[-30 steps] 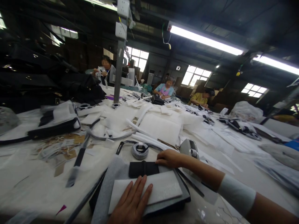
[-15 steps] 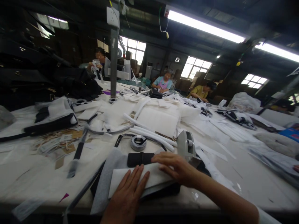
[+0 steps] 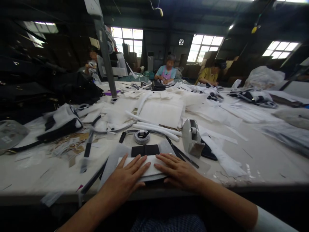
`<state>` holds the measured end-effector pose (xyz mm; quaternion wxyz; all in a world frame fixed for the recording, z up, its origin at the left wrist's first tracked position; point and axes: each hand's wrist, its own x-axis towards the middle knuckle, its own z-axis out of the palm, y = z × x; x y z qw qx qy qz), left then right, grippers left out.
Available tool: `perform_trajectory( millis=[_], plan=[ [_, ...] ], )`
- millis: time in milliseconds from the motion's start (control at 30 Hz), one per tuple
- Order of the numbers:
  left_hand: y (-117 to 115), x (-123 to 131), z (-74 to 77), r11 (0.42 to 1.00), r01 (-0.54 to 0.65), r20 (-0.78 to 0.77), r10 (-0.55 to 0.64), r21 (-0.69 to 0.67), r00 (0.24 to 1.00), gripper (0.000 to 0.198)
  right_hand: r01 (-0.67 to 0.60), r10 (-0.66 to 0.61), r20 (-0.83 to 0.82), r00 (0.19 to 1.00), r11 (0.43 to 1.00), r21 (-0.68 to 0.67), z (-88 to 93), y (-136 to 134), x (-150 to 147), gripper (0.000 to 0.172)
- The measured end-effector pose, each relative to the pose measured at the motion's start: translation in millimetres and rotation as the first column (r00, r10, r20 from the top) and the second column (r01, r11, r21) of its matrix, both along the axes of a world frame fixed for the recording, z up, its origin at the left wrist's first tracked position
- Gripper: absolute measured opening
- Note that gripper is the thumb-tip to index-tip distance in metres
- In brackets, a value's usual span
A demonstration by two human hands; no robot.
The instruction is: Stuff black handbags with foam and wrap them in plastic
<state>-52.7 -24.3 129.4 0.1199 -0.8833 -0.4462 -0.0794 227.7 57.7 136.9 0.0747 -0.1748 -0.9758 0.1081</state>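
A folded white foam sheet point(image 3: 150, 162) lies at the table's near edge, under both palms. My left hand point(image 3: 127, 174) rests flat on its left part, fingers spread. On its right part lies my right hand point(image 3: 177, 172), fingers stretched out. Just beyond the fingertips is a black piece with a raised band point(image 3: 145, 150), perhaps part of a bag. Thin whitish wrapping point(image 3: 109, 166) spreads out beneath, and some black material shows under the foam. A wrapped coil of strap point(image 3: 142, 137) sits behind. What the foam covers is hidden.
A grey tape dispenser point(image 3: 191, 137) stands to the right, beside a dark phone-like object point(image 3: 208, 148). White foam sheets and rolls point(image 3: 161, 112) heap across the middle. Black bags point(image 3: 26, 87) pile up at left, near a metal post point(image 3: 105, 54). Several people work across the table.
My right hand has gone from reaching over the foam's far edge to lying flat on it. My left hand stays on the foam. The view has levelled and tilted downward.
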Motion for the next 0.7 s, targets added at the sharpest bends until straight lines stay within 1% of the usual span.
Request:
perform_trajectory(
  millis=[100, 167, 233, 333, 400, 467, 533, 633, 700],
  plan=[
    [0, -2, 2.1, 1.0, -0.001, -0.015, 0.0, -0.021, 1.0, 0.058, 0.056, -0.062, -0.06, 0.996, 0.993, -0.104, 4.7, 0, -2, 0.058],
    [-1, -3, -0.9, 1.0, -0.012, -0.02, 0.011, -0.019, 1.0, 0.058, 0.094, -0.113, -0.089, 0.99, 0.976, -0.194, 12.2, 4, -7, 0.051],
    [-3, -3, -6.1, 0.999, -0.031, -0.024, 0.032, 0.007, 0.999, 0.057, 0.107, -0.132, -0.087, 0.987, 0.964, -0.245, 22.4, 10, -13, 0.046],
    [-5, -2, -12.4, 0.998, -0.051, -0.009, 0.051, 0.035, 0.999, 0.057, 0.069, -0.079, -0.031, 0.996, 0.968, -0.243, 36.7, 17, -21, 0.043],
    [-5, -2, -12.8, 0.998, -0.051, 0.008, 0.051, 0.026, 0.999, 0.056, 0.042, -0.045, -0.008, 0.999, 0.979, -0.199, 41.1, 17, -24, 0.042],
    [-4, -4, -10.1, 0.999, -0.045, 0.009, 0.044, 0.01, 0.999, 0.057, 0.027, -0.027, -0.005, 1.0, 0.992, -0.127, 39.4, 15, -26, 0.042],
    [-1, -6, -6.0, 1.0, -0.029, -0.019, 0.029, 0.003, 0.999, 0.058, 0.007, -0.008, -0.014, 1.0, 0.997, -0.075, 31.9, 12, -25, 0.042],
    [2, -6, -1.3, 0.999, 0.024, -0.094, -0.021, 0.028, 0.995, 0.062, -0.037, 0.035, -0.027, 0.999, 0.998, -0.055, 16.1, 10, -21, 0.043],
    [0, -2, -1.8, 0.997, 0.047, -0.125, -0.039, 0.057, 0.991, 0.069, -0.045, 0.044, -0.035, 0.998, 0.998, -0.05, 7.6, 8, -17, 0.044]
  ],
)
